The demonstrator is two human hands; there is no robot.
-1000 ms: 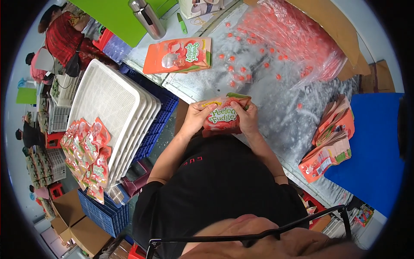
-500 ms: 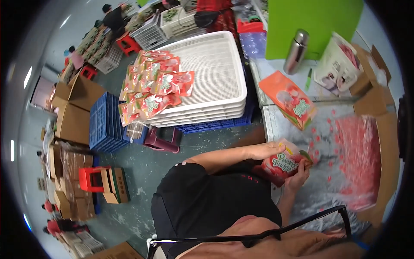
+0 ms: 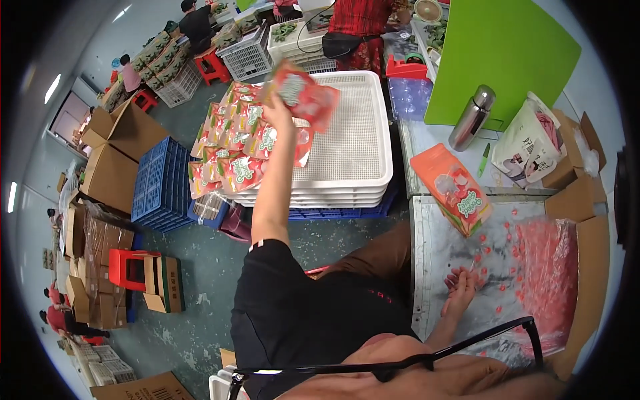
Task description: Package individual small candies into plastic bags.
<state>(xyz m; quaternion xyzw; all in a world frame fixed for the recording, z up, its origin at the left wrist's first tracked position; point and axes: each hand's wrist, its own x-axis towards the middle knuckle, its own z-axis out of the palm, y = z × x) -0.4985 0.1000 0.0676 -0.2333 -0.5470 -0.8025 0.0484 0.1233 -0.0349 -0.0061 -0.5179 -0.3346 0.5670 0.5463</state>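
My left hand (image 3: pixel 279 115) is stretched out over the stacked white mesh tray (image 3: pixel 347 133), closed around a red candy pouch (image 3: pixel 303 93) smeared by motion. Rows of similar filled pouches (image 3: pixel 243 170) lie overlapping on the tray's left part, below and beside that hand. My right hand (image 3: pixel 460 285) is low over the metal tabletop (image 3: pixel 433 230), palm turned up, with loosely curled, parted fingers and nothing visible in it. Small red candies (image 3: pixel 485 250) are scattered just beyond it. A stack of flat orange-red pouches (image 3: pixel 453 190) rests further up the table.
A clear bag of red candies (image 3: pixel 550 273) lies by the cardboard box (image 3: pixel 593 253) at right. Behind stand a steel flask (image 3: pixel 473 117), a green knife (image 3: pixel 484 160), a white bag (image 3: pixel 530 143) and a green panel (image 3: pixel 500 60). Blue crates (image 3: pixel 160 187) and a red stool (image 3: pixel 127 269) stand left.
My left hand has carried the pouch from in front of my body up and left over the tray. My right hand has let go of it and stayed low by the table.
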